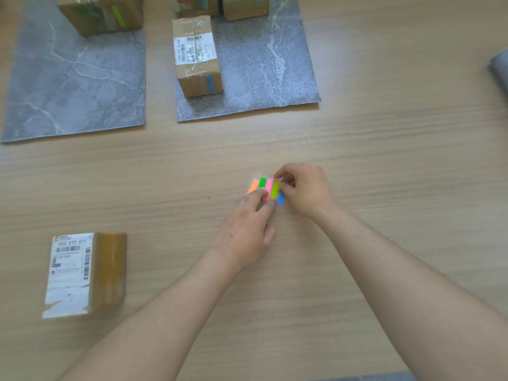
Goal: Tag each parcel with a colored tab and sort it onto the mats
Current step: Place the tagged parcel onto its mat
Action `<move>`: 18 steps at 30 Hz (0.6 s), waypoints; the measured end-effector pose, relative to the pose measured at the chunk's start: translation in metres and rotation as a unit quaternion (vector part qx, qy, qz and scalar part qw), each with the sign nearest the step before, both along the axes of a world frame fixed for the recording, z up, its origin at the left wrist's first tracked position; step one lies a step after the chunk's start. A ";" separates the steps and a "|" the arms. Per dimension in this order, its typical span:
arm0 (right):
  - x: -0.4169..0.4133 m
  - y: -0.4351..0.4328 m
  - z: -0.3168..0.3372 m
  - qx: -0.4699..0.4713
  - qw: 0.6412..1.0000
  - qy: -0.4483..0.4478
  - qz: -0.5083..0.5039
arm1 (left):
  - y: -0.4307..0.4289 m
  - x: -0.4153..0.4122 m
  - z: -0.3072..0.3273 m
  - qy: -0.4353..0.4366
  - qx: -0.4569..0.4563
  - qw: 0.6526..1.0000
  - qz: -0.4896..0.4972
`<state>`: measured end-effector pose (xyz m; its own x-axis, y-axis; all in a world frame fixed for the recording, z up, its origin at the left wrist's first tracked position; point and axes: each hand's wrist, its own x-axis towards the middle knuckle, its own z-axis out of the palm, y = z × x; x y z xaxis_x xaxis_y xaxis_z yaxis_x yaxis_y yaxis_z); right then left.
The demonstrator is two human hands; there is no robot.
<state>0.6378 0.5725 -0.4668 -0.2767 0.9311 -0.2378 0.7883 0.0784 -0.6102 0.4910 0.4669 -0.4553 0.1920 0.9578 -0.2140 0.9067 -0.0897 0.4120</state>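
Left hand [244,232] pressed straight fingers flat on the pad of neon tab strips [265,188]; right hand [302,188] pinched its far edge. Taped cardboard parcel [85,273] lay well left on the woodgrain counter [384,160].

At the back of the table [384,160], the left mat [77,86] and right mat [261,64] lie side by side, boxes [198,56] on both. A lone parcel [85,273] sits front left, with the tab pad [265,188] at centre.
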 end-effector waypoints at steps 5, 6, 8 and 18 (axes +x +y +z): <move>0.009 -0.005 0.016 0.063 0.832 0.258 -0.487 | -0.001 0.006 0.000 -0.005 -0.011 1.000 0.019; 0.006 -0.010 0.022 0.068 0.828 0.284 -0.478 | 0.002 0.006 0.000 -0.019 -0.002 1.000 0.020; -0.005 -0.026 0.032 0.074 0.853 0.324 -0.404 | 0.008 0.001 0.006 -0.078 0.019 0.996 0.032; -0.072 -0.083 0.062 0.099 0.926 0.326 -0.160 | -0.001 -0.066 0.083 -0.552 -0.165 0.681 0.453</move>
